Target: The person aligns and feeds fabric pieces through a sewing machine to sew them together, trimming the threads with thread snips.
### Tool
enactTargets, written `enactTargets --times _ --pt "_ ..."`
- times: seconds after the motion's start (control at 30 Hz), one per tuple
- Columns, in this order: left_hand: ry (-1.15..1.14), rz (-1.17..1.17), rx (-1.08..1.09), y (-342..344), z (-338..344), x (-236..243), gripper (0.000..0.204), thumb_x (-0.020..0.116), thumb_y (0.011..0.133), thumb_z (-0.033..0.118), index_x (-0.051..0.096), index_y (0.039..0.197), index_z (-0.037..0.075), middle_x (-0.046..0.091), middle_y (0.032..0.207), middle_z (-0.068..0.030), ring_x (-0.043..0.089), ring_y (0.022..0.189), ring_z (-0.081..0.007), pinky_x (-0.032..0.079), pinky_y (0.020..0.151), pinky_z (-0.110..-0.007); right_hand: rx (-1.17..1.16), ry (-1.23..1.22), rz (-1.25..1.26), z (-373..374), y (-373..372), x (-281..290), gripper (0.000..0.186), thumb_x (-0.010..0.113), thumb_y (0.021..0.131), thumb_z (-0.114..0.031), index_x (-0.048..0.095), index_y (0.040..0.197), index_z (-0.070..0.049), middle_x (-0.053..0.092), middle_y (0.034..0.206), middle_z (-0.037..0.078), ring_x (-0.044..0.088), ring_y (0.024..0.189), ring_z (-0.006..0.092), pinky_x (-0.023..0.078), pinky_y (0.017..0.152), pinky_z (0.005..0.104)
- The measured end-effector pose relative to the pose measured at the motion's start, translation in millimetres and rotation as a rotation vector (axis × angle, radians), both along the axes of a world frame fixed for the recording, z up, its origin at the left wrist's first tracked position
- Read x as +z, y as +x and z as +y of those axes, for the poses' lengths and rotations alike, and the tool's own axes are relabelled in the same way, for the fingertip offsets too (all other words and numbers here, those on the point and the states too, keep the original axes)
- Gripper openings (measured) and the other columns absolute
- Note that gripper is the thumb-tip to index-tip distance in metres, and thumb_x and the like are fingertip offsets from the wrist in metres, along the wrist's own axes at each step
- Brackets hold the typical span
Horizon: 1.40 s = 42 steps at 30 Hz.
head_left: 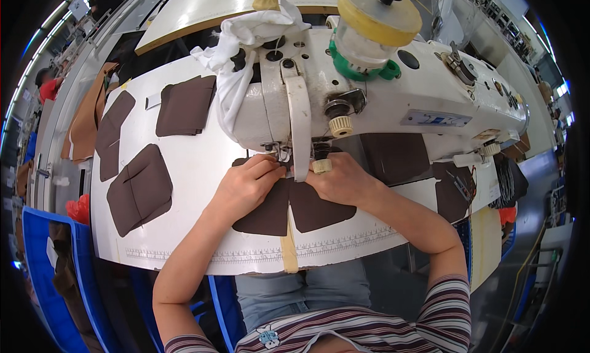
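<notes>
Dark brown fabric (316, 210) lies under the needle area of a white sewing machine (381, 86), spreading toward me in two panels with a narrow gap between them. On its left side, my left hand (249, 186) is closed, with thumb and fingers pinching the fabric close to the presser foot (283, 153). My right hand (342, 180) is curled over the right panel near the same spot. The white lever (299, 125) and a cream dial (322, 165) partly cover its fingertips. The needle's contact with the fabric is hidden.
Brown fabric stacks (186, 106) and folded pieces (140, 190) rest on the left of the white table (203, 254). More brown fabric (394, 157) lies under the machine arm. Tweezers or snips (461, 186) lie at right. A blue bin (37, 261) stands at lower left.
</notes>
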<state>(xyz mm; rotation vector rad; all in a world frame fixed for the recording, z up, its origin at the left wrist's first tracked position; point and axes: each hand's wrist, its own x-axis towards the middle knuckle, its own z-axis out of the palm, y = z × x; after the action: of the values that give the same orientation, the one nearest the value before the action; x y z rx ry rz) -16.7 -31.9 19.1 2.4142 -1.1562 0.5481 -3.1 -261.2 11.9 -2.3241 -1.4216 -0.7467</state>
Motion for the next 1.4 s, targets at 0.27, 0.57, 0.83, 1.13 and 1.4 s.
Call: enactTargets --times 0.27,0.57,0.83,1.13,1.4 --pt "0.115 -0.142 -0.031 -1.2 0.1 -0.7 0.031 0.063 0.071 0.003 0.067 0.101 -0.002 0.062 0.097 -0.0054 0.062 0.098 -0.0181 0.057 0.066 -0.027 0.009 -0.009 0.012 0.2 1.0 1.5 0.009 0.061 0.071 -0.009 0.064 0.079 -0.006 0.057 0.084 0.001 0.060 0.082 0.0161 0.055 0.061 0.0282" --pt "0.125 -0.178 -0.014 -6.2 -3.0 -0.3 0.032 0.063 0.071 0.003 0.066 0.103 -0.003 0.061 0.098 -0.0073 0.061 0.098 -0.0192 0.057 0.067 -0.027 0.004 -0.033 0.008 -0.4 -0.9 1.2 0.010 0.060 0.072 -0.009 0.063 0.080 -0.005 0.057 0.085 0.001 0.060 0.081 0.0158 0.054 0.058 0.0272" --pt "0.154 -0.146 -0.043 -6.3 3.2 -1.8 0.035 0.062 0.074 0.005 0.065 0.108 -0.001 0.062 0.106 -0.0086 0.060 0.105 -0.0207 0.058 0.069 -0.027 0.002 -0.037 -0.024 -1.2 -0.8 5.4 0.010 0.062 0.078 -0.010 0.067 0.086 -0.008 0.060 0.084 -0.001 0.060 0.077 0.0145 0.054 0.058 0.0269" --pt "0.152 -0.158 -0.034 -4.8 4.4 -2.2 0.033 0.062 0.074 0.005 0.066 0.106 0.000 0.062 0.107 -0.0082 0.060 0.106 -0.0202 0.058 0.070 -0.027 -0.015 0.004 -0.059 0.9 3.0 -1.9 0.014 0.063 0.080 -0.014 0.070 0.092 -0.009 0.064 0.084 0.000 0.063 0.074 0.0150 0.055 0.060 0.0288" --pt "0.132 -0.120 -0.021 0.8 4.3 1.1 0.031 0.062 0.074 0.006 0.067 0.104 0.001 0.063 0.106 -0.0069 0.060 0.104 -0.0193 0.057 0.069 -0.027 -0.064 -0.002 0.045 3.7 4.2 1.1 0.012 0.061 0.081 -0.014 0.069 0.089 -0.011 0.065 0.079 0.003 0.064 0.069 0.0177 0.048 0.064 0.0334"
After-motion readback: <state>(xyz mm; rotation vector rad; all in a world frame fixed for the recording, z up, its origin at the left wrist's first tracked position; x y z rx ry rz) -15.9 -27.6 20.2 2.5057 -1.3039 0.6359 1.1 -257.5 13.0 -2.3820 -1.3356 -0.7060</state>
